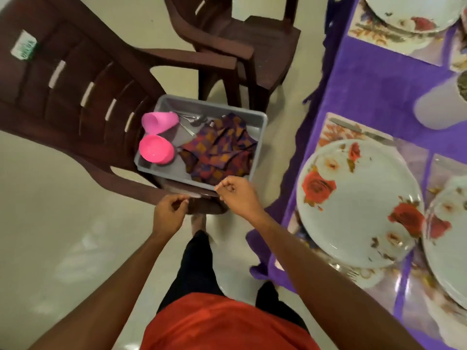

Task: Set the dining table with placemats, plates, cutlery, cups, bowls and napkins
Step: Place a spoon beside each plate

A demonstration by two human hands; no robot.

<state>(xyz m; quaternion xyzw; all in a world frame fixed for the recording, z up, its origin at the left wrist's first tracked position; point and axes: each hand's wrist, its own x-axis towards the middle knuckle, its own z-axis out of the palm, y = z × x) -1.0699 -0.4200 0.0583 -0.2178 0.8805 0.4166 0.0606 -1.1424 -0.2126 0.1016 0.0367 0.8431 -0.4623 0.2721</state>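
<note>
**Person: clothing and build as seen from head camera**

Short-sleeved or sleeveless red-orange top [222,324], plain, no print visible. Dark, near-black trousers [197,266] on both legs. 2 bare forearms, no sleeves, watch or bands. Left hand [170,212] and right hand [238,194] bare, no gloves; rings cannot be made out. 1 bare foot [198,222], no shoe.
</note>
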